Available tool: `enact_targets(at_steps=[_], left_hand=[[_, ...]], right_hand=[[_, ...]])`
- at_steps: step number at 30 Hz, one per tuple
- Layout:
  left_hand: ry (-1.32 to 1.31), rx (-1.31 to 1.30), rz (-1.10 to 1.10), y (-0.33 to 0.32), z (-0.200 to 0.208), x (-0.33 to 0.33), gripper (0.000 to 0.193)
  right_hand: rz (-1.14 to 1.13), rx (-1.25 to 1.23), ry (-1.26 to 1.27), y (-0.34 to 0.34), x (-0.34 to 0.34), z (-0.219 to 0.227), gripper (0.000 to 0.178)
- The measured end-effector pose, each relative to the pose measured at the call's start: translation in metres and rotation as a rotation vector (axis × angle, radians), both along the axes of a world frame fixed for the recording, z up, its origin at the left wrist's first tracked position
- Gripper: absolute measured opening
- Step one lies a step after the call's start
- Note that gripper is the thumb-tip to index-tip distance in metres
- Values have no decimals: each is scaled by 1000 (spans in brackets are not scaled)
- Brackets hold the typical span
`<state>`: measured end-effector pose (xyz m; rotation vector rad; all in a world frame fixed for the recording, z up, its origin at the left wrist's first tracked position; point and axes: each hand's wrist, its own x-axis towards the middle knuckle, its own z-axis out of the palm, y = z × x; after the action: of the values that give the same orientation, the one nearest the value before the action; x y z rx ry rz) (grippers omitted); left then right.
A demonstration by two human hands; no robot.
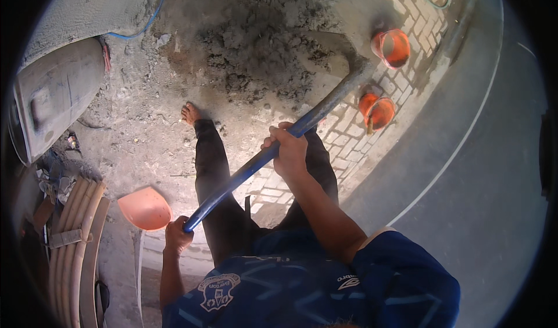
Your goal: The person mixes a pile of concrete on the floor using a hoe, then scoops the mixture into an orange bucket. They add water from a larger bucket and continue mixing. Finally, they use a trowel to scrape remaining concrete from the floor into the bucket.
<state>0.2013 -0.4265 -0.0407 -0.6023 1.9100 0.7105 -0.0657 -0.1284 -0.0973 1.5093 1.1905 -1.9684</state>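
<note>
A hoe with a long blue handle (241, 177) slants across my legs, from lower left to upper right. My left hand (178, 235) is closed round the handle's near end. Farther up, my right hand (289, 150) wraps round the shaft, in front of my right thigh. At the far end, the hoe's pale blade (328, 52) rests against the right side of a dark grey heap of wet mix (256, 43), and grey material hides part of the blade's edge. My bare left foot (189, 113) stands just below the heap.
Two orange buckets (392, 49) (381, 113) stand on paving blocks (349, 136) at the right. Beyond them lies a road (465, 194) with a white line. At left are a grey wheelbarrow tray (58, 95), an orange scoop-shaped container (145, 209), curved poles (72, 241) and a blue hose (152, 21).
</note>
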Motion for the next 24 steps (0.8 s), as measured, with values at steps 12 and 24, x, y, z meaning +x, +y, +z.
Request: enact_targets(at_steps=[12,24], left_hand=[[87,-73,14,104,-103,-90,22],[-99,-200,-16,85,-25,-91,16]], right_hand=[[147,298,96,65,-119,-112,10],[173,161,-75,11,-81,-169,23]])
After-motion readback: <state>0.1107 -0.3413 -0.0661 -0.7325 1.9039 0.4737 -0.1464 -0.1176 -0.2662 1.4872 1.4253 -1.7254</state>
